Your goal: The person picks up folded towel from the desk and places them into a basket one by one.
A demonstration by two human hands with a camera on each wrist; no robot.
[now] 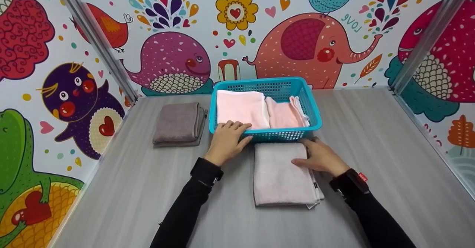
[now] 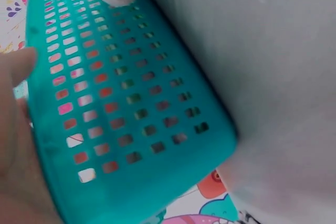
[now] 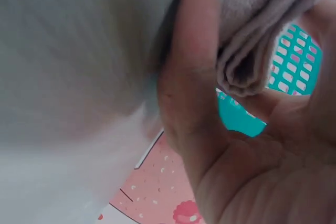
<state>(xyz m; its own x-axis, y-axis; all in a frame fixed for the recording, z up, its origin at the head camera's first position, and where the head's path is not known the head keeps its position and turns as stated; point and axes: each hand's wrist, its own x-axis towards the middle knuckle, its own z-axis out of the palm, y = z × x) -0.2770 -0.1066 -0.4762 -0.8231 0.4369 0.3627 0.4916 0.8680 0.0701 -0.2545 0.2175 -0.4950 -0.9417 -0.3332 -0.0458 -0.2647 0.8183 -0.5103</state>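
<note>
A turquoise plastic basket (image 1: 278,134) stands near the back wall with folded pink towels (image 1: 241,108) inside. My left hand (image 1: 228,140) grips its front rim near the left corner, fingers over the rim and thumb outside. In the left wrist view, the perforated basket side (image 2: 121,98) shows beside part of that hand (image 2: 21,129). In front of the basket lies a folded pale pinkish-grey towel (image 1: 282,177). My right hand (image 1: 323,157) holds its far right edge, thumb on top. The right wrist view shows the towel's folded layers (image 3: 252,40) between thumb and fingers.
A folded grey-brown towel (image 1: 178,123) lies on the table (image 1: 122,199) left of the basket. Printed cartoon panels (image 1: 170,58) wall in the back and sides, with metal posts (image 1: 100,43) at the corners.
</note>
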